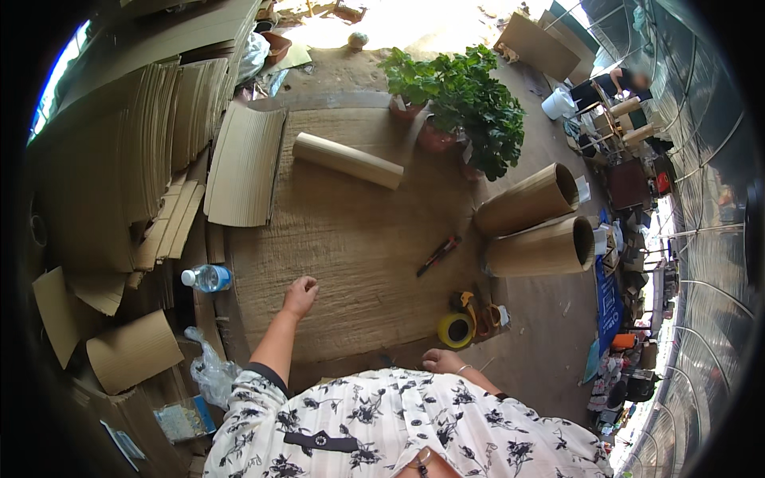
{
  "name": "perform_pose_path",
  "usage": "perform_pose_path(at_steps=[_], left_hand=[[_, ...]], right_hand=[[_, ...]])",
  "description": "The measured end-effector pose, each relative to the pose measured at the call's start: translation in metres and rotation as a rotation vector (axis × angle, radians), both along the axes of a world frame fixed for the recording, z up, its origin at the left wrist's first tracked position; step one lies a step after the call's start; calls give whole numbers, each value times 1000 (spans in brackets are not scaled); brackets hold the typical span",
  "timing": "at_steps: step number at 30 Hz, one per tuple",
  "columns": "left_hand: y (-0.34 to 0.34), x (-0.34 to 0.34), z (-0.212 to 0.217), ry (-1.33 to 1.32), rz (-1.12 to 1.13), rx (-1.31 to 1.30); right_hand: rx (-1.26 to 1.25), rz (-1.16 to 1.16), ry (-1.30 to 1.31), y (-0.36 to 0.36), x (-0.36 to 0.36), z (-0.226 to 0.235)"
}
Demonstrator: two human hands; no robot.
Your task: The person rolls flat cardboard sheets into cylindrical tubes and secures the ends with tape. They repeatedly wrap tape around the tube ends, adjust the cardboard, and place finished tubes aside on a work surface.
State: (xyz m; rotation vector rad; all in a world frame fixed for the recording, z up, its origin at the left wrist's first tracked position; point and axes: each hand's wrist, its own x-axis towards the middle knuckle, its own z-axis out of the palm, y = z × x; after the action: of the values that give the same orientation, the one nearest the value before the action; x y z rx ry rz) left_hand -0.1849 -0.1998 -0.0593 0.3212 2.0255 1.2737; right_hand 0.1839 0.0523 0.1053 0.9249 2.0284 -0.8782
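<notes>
My left hand (301,296) is over the near left part of the cardboard-covered table (343,255), its fingers curled in with nothing showing in them. At the table's near edge my right hand (442,361) is loosely closed, and no held thing shows there either. Just beyond the right hand lie a roll of yellow tape (455,330) and a tape dispenser (470,307). A red and black utility knife (439,256) rests farther up on the table. Toward the far side lies a rolled cardboard tube (347,160), with curved corrugated sheets (245,163) to its left.
Potted leafy plants (478,103) stand at the far right of the table. Two wide cardboard cylinders (538,246) lie by its right edge. Left are a water bottle (208,278), a clear plastic bag (211,370) and stacked cardboard (103,159). Another person (610,84) is in the distance.
</notes>
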Motion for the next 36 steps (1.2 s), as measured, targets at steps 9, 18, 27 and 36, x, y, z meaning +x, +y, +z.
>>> perform_pose_path(at_steps=[9,18,27,36], left_hand=[[17,-29,-71,816,140,-386],[28,-35,-85,963,142,-570],[31,-27,-87,874,148,-565],[36,-33,-88,856,172,-588]], right_hand=[[213,-129,391,148,-315,-112],[-55,-1003,654,233,-493,-222],[-693,-996,937,234,-418,-229],[460,193,1234,127,-481,-132]])
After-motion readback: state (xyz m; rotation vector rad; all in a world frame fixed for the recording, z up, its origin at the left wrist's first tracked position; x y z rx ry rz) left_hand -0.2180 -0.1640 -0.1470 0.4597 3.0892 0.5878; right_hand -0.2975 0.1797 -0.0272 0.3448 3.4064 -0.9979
